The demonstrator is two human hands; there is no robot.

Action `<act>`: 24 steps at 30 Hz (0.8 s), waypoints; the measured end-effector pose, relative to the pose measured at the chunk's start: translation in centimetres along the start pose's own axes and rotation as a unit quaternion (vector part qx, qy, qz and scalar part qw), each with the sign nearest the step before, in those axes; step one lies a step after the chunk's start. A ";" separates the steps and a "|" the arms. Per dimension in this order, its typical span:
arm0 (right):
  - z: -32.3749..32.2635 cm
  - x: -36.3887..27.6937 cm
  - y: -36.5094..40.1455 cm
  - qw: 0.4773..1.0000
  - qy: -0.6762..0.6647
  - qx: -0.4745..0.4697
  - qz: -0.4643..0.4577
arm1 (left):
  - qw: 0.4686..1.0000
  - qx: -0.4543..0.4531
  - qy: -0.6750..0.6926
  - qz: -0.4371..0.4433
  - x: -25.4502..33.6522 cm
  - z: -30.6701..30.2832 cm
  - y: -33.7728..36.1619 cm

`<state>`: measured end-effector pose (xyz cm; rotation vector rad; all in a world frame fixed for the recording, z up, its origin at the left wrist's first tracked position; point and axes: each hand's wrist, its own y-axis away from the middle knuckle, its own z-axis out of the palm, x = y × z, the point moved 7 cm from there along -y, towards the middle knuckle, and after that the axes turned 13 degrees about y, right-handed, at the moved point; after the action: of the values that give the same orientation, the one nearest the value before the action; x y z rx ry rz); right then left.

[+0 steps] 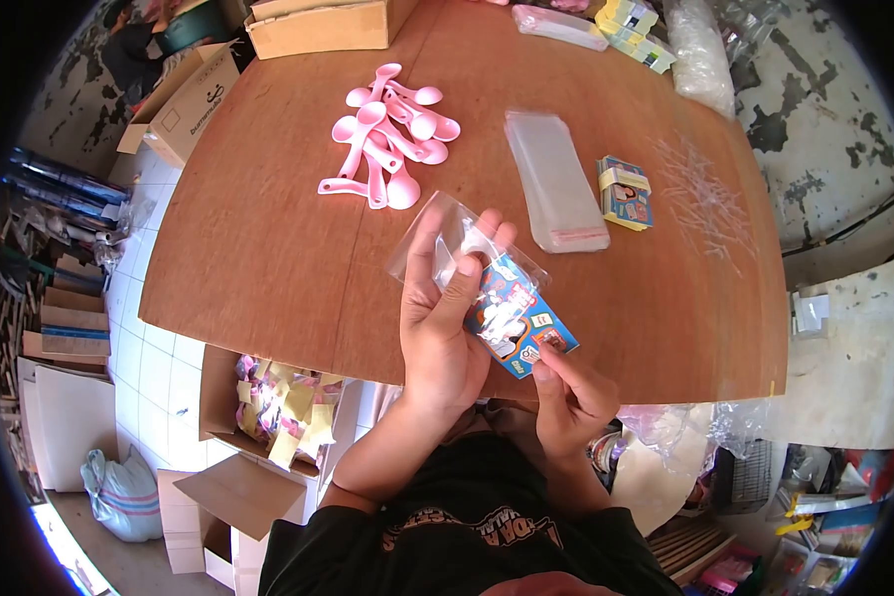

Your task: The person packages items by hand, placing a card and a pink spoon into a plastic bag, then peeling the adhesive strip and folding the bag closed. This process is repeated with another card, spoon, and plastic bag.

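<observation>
In front of my body, over the table's near edge, my left hand (437,333) holds a clear plastic bag (457,215) between thumb and fingers. A blue printed card (515,316) with colourful pictures overlaps the bag's lower side. My right hand (572,399) pinches the card's lower right corner between thumb and finger. Beyond my hands lies a pile of pink plastic spoons (399,139). A stack of clear plastic bags (554,179) rests to the right, beside a banded bundle of similar cards (625,195).
Thin clear sticks (705,199) are scattered at the table's right. Cardboard boxes (318,28) stand at the back left. Below the near edge, an open carton (286,402) holds packed pieces. A person (134,55) sits at the far left.
</observation>
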<state>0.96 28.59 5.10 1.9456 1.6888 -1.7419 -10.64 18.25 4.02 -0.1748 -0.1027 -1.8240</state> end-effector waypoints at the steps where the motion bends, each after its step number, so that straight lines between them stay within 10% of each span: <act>1: -0.1 0.2 0.0 1.000 0.004 -0.009 0.029 | 1.000 0.002 0.005 -0.014 -0.2 0.0 0.0; 6: 0.4 0.4 -0.9 0.996 0.015 -0.050 0.072 | 0.997 -0.014 -0.007 -0.076 -1.9 -0.1 1.0; 12: 1.9 1.9 -0.9 0.910 -0.360 -0.049 0.201 | 0.997 0.022 0.004 -0.078 -1.1 0.2 0.9; 24: 1.5 3.0 -1.0 0.962 -0.199 -0.016 0.187 | 0.982 0.015 -0.045 -0.184 -4.1 -0.4 3.6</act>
<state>-1.40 30.02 2.97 1.6194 1.1266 -1.7855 -6.19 21.17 2.85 -0.2291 -0.2387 -2.1812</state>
